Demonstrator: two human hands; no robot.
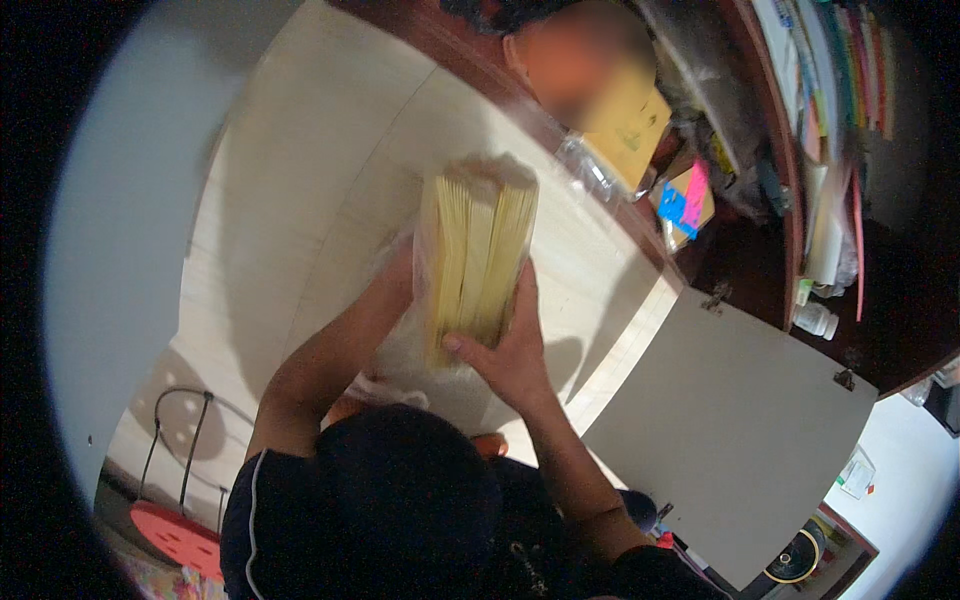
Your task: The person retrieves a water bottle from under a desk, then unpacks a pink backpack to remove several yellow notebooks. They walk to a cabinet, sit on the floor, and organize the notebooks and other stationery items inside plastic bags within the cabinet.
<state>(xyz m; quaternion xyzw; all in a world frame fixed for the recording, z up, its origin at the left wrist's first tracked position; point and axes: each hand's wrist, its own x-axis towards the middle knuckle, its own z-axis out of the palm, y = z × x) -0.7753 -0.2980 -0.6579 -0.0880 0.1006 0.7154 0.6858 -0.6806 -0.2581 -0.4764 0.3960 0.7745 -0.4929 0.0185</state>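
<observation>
A thick bundle of yellow envelopes or folded papers (480, 260), standing on edge in a clear plastic bag (424, 230), is held up in front of me over the pale floor. My right hand (515, 350) grips its lower right side, with the thumb laid over the near end and the fingers along the side. On the left, my left hand (402, 268) is closed against the bundle, its fingers hidden behind the bag. Loose plastic hangs beneath the papers.
An open grey cabinet door (735, 430) stands to the right. Beyond it, a dark wooden shelf holds upright books and papers (840, 80), a yellow envelope (630, 125) and a small box with pink and blue strips (685, 205). A red stool (175, 535) is at lower left.
</observation>
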